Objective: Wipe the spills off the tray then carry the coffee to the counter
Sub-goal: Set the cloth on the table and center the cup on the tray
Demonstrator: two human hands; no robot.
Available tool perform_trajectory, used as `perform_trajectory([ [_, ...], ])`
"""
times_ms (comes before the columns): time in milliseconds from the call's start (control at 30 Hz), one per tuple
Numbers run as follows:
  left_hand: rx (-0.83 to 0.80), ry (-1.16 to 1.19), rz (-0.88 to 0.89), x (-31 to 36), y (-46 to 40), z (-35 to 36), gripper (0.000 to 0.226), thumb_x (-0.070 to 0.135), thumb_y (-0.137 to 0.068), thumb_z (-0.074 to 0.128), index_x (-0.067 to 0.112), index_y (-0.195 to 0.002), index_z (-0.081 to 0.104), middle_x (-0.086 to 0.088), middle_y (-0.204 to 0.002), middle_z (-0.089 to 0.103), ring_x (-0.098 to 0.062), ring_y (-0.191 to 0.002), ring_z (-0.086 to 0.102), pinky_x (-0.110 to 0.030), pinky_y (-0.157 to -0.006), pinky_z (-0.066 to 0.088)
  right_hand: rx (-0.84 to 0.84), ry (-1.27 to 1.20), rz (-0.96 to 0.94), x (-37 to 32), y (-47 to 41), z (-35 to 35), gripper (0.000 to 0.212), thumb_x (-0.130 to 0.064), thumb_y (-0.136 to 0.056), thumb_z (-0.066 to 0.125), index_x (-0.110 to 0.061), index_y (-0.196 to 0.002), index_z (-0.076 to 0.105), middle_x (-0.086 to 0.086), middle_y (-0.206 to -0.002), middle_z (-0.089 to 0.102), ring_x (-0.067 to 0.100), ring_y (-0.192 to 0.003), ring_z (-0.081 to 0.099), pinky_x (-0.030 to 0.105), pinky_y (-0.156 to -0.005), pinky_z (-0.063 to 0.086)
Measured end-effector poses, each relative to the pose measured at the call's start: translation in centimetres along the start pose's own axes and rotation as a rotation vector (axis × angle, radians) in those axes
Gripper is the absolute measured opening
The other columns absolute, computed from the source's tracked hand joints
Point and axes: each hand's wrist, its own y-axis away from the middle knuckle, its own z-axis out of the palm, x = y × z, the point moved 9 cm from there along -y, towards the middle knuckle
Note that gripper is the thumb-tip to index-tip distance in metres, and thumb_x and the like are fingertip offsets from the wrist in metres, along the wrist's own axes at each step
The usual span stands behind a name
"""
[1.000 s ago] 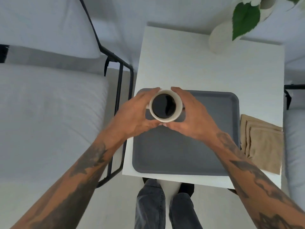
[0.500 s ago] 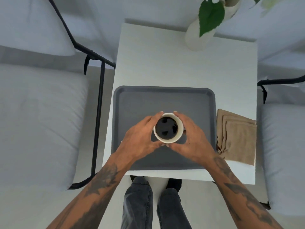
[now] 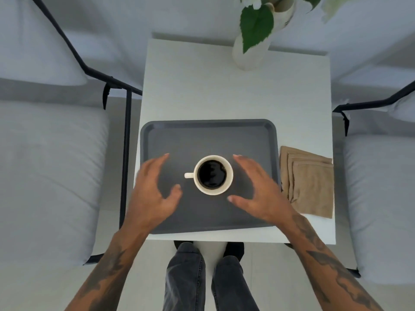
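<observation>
Both hands [image 3: 155, 194] [image 3: 258, 194] spread open, flanking cup [image 3: 213, 175] untouched.

Between the fingers [image 3: 241, 159], a glossy ceramic-looking cup [image 3: 213, 175] sits on a matt grey tray [image 3: 202, 135]. Right of them lies soft tan cloth [image 3: 311, 185]; beyond, a smooth white matt tabletop [image 3: 224, 95].

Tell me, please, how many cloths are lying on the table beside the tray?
1 folded tan cloth, lying on the white table just right of the grey tray. Its layered edges might be separate cloths; I cannot tell.
</observation>
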Motion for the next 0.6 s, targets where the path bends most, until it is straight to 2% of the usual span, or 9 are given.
perform_trajectory([
  [67, 0.194, 0.032, -0.217, -3.3, 1.5, -2.7, 0.053, 0.026, -0.089, 0.067, 0.024, -0.138, 0.049, -0.005, -0.132, 0.049, -0.022, -0.118, 0.054, -0.03, -0.094, 0.046, 0.24, 0.046, 0.107, 2.7, 1.5, -3.5, 0.061, -0.031, -0.085, 0.069, -0.031, -0.14, 0.042, -0.003, -0.141, 0.041, 0.015, -0.126, 0.046, 0.033, -0.101, 0.043],
  [133, 0.202, 0.001, -0.363, -5.5, 2.4, -3.1, 0.048, 0.031, -0.092, 0.065, 0.022, -0.136, 0.049, -0.01, -0.132, 0.048, -0.029, -0.113, 0.057, -0.041, -0.09, 0.053, 0.424, 0.106, 0.242, 5.2, 3.0, -6.0, 0.039, -0.025, -0.089, 0.063, -0.022, -0.127, 0.055, 0.005, -0.125, 0.047, 0.018, -0.105, 0.053, 0.031, -0.086, 0.051],
  [200, 0.151, -0.023, -0.382, -5.8, 2.0, -2.5, 0.052, 0.034, -0.092, 0.065, 0.023, -0.139, 0.046, -0.013, -0.132, 0.048, -0.031, -0.109, 0.06, -0.049, -0.089, 0.056, 0.447, 0.146, 0.339, 7.1, 3.6, -6.7, 0.031, -0.021, -0.092, 0.06, -0.017, -0.123, 0.057, 0.01, -0.118, 0.049, 0.015, -0.092, 0.047, 0.018, -0.071, 0.044],
  [267, 0.135, -0.027, -0.352, -5.1, 1.0, -1.9, 0.053, 0.028, -0.094, 0.063, 0.02, -0.142, 0.044, -0.014, -0.126, 0.052, -0.031, -0.1, 0.063, -0.053, -0.087, 0.057, 0.42, 0.145, 0.379, 8.3, 3.7, -6.8, 0.033, -0.021, -0.093, 0.059, -0.017, -0.125, 0.054, 0.011, -0.116, 0.049, 0.014, -0.09, 0.045, 0.013, -0.068, 0.038],
  [367, 0.123, -0.073, -0.274, -3.8, -0.2, -0.6, 0.054, 0.012, -0.094, 0.061, 0.017, -0.145, 0.043, -0.012, -0.109, 0.055, -0.028, -0.089, 0.059, -0.046, -0.083, 0.054, 0.439, 0.182, 0.362, 9.3, 4.4, -7.7, 0.036, -0.018, -0.093, 0.059, -0.018, -0.128, 0.051, 0.005, -0.109, 0.046, 0.016, -0.087, 0.049, 0.023, -0.073, 0.043],
  [467, 0.064, -0.127, -0.192, -2.4, 0.1, 1.5, 0.055, 0.006, -0.094, 0.061, 0.018, -0.145, 0.045, -0.01, -0.103, 0.053, -0.021, -0.084, 0.053, -0.033, -0.077, 0.045, 0.428, 0.207, 0.368, 10.8, 5.4, -8.8, 0.035, -0.015, -0.094, 0.058, -0.018, -0.128, 0.052, 0.003, -0.106, 0.044, 0.017, -0.084, 0.051, 0.025, -0.072, 0.049],
  [533, 0.05, -0.128, -0.175, -2.1, 0.5, 2.4, 0.055, 0.004, -0.093, 0.061, 0.018, -0.144, 0.046, -0.01, -0.103, 0.052, -0.022, -0.083, 0.054, -0.032, -0.077, 0.045, 0.395, 0.222, 0.333, 11.5, 5.8, -9.0, 0.034, -0.015, -0.094, 0.057, -0.018, -0.127, 0.052, 0.002, -0.106, 0.046, 0.016, -0.082, 0.052, 0.021, -0.07, 0.051],
  [600, 0.057, -0.136, -0.181, -2.3, 0.8, 2.4, 0.055, 0.004, -0.093, 0.061, 0.019, -0.144, 0.047, -0.009, -0.102, 0.051, -0.023, -0.083, 0.054, -0.033, -0.075, 0.045, 0.397, 0.221, 0.297, 12.0, 6.3, -9.3, 0.031, -0.014, -0.094, 0.054, -0.017, -0.125, 0.053, 0.004, -0.108, 0.05, 0.017, -0.081, 0.053, 0.017, -0.065, 0.043],
])
